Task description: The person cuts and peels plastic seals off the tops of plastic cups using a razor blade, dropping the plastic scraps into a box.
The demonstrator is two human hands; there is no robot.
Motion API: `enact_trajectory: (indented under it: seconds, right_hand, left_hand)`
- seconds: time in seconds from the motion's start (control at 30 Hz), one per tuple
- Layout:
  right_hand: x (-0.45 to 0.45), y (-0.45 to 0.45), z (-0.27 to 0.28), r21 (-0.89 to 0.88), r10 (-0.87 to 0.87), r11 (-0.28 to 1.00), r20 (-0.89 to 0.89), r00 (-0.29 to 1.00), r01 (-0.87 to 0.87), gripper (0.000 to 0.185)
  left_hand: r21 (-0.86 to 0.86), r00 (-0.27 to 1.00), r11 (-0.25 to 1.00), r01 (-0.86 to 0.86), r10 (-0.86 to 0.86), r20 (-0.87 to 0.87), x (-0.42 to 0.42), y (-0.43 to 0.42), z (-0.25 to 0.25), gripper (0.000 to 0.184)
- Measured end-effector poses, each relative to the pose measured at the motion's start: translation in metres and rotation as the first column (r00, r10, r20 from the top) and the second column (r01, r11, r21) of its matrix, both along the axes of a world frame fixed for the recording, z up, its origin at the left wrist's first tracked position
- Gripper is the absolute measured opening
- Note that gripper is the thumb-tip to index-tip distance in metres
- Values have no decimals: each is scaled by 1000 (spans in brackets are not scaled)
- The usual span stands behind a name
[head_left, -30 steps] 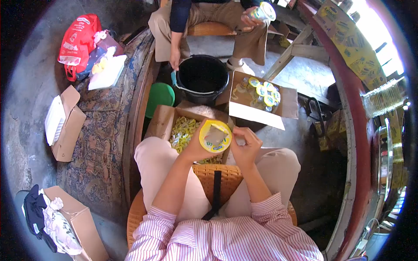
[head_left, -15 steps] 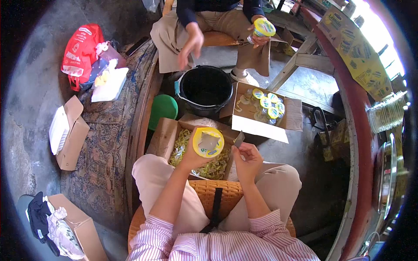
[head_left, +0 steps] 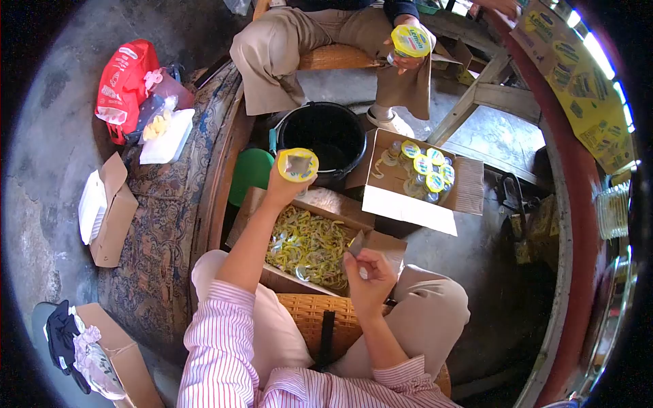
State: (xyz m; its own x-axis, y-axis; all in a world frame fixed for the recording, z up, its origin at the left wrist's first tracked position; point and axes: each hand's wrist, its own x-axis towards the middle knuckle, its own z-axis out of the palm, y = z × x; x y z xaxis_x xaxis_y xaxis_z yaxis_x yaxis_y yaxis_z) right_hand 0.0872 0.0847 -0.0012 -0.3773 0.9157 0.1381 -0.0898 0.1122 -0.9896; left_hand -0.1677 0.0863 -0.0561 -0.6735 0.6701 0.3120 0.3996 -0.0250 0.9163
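Observation:
My left hand (head_left: 282, 189) is closed around a plastic cup with a yellow printed lid (head_left: 296, 164); a grey-brown patch shows in the middle of the lid. That cup is at the near rim of the black bucket (head_left: 277, 162). Pinched in my right hand (head_left: 371, 272) is a small flat grey blade (head_left: 356, 245), held over the right end of a cardboard box (head_left: 326, 202). Thin yellow strips and clear scraps (head_left: 306, 245) fill much of this box below my hands.
Opposite me, a seated person's hand (head_left: 408, 61) holds another yellow-lidded cup (head_left: 411, 41). An open carton (head_left: 408, 209) with several cups stands right of the bucket. A green round lid (head_left: 248, 178) leans at its left. A red bag (head_left: 126, 85) lies further left.
My left hand has carried the cup forward and left to the bucket. The right hand with the blade has come lower and slightly left. The other person's free hand has left the space above the bucket.

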Motion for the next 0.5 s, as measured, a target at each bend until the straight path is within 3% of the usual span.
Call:
enact_trajectory:
  seconds: [0.1, 0.2, 0.27, 0.37, 0.4, 0.5]
  right_hand:
    - [-2, -2, -1, -4, 21, 1000, 5, 1000, -21, 15]
    - [-6, -4, 0, -90, -2, 996, -52, 999, -3, 12]
    - [-7, -5, -2, -99, 13, 995, -53, 999, -18, 12]
    - [-9, -7, 5, -53, 39, 998, -39, 999, -41, 16]
    - [-7, -5, 4, -1, 52, 999, 8, 999, -52, 16]
    - [-4, -4, 3, -70, 55, 996, -36, 998, -58, 17]
  left_hand:
    - [4, 995, 999, 32, -32, 94, -20, 24, -6, 51]
    - [-211, 996, 977, 11, 7, 88, -44, 44, -22, 53]
    - [-357, 996, 934, 11, 20, 85, -79, 57, -67, 62]
    - [-681, 994, 725, -104, 96, -50, -86, 71, -61, 72]
    - [-726, 985, 667, -167, 82, -151, -85, 75, -60, 79]
    - [-815, 976, 542, -204, 46, -213, -78, 90, -49, 80]
